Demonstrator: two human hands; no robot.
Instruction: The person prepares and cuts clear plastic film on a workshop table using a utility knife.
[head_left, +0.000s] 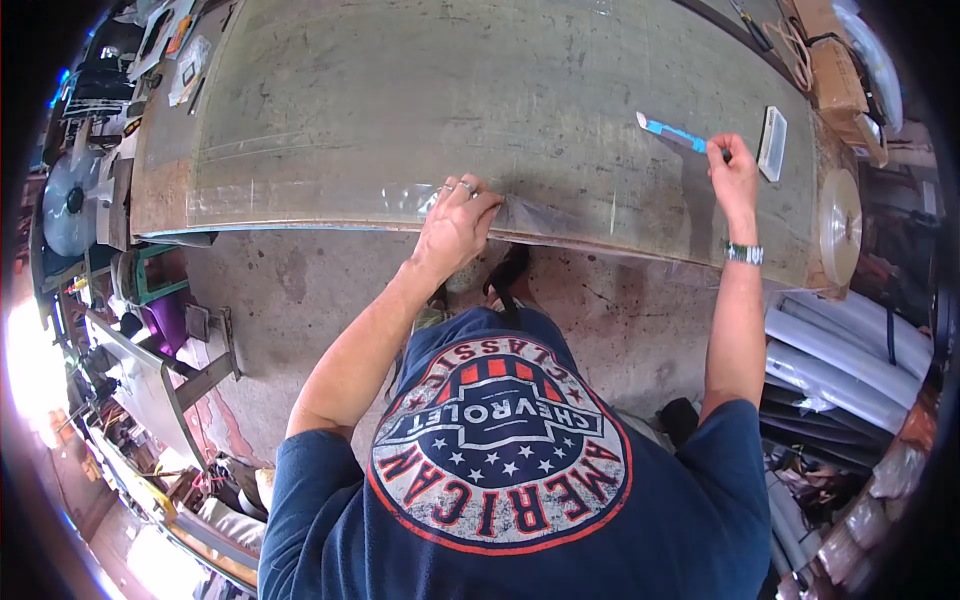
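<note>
My left hand (458,222), with rings on it, rests at the near edge of the worktable. Its fingers are pinched on the edge of a clear plastic sheet (545,216), which lies along the table edge and hangs slightly over it. Farther right, my right hand (733,172) has its fingers closed around the near end of a blue utility knife (675,133). The knife points left over the tabletop, its pale tip away from the hand. A white rectangular tray-like piece (772,144) lies just right of this hand.
The large worktable (430,95) has a scuffed greenish top. A wide roll (840,228) sits at its right end, near cardboard boxes (838,75). Plastic-wrapped rolls (840,350) stand on the lower right. A fan (72,200) and a metal-framed stand (165,375) are left.
</note>
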